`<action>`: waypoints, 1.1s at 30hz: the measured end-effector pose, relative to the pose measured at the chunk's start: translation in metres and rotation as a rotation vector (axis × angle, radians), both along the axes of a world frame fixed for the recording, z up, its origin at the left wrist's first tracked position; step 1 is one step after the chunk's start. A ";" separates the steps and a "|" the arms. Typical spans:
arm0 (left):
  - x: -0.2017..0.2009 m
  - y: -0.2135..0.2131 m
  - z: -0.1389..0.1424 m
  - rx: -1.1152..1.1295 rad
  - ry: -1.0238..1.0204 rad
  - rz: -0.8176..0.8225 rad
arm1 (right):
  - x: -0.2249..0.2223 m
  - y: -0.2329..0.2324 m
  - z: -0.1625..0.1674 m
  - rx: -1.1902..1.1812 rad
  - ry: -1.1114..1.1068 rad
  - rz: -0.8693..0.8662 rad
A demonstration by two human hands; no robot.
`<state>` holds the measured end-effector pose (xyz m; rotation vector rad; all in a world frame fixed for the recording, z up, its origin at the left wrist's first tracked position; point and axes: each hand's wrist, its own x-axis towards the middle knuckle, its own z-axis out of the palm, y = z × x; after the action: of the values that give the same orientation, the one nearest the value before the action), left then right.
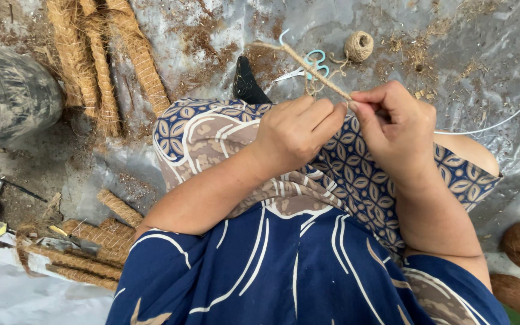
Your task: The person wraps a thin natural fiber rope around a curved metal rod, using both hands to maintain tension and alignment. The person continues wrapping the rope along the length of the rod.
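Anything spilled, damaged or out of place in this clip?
Loose brown fibre is scattered over the plastic sheet. The scissors and twine ball lie amid it. Both hands, left and right, pinch a fibre cord.

Tan twine ball [359, 46], turquoise-handled scissors [308, 65] (navy, white-swirled dress [284, 271]), grey sheet [332, 24]

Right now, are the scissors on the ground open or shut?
Open. The scissors lie on the grey sheet with their teal handle loops apart and the blades spread, just beyond the twine that both hands pinch.
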<state>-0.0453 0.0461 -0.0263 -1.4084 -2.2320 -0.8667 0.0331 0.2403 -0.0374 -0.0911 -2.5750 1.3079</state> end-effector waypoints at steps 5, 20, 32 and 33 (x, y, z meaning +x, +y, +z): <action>-0.006 -0.002 -0.001 -0.007 0.009 -0.068 | -0.002 0.002 0.004 -0.090 -0.070 0.032; -0.023 0.000 0.011 0.043 -0.211 -0.075 | 0.000 -0.005 0.011 0.202 -0.007 0.111; -0.075 0.011 0.000 -0.394 -0.649 -0.255 | -0.002 -0.016 0.005 0.373 0.126 0.216; -0.078 0.012 -0.001 -0.408 -0.668 -0.260 | -0.003 -0.016 0.006 0.370 0.136 0.213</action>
<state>-0.1229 0.0582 -0.0278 -1.8242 -2.8883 -1.1444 0.0305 0.2238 -0.0314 0.3355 -2.7132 0.8405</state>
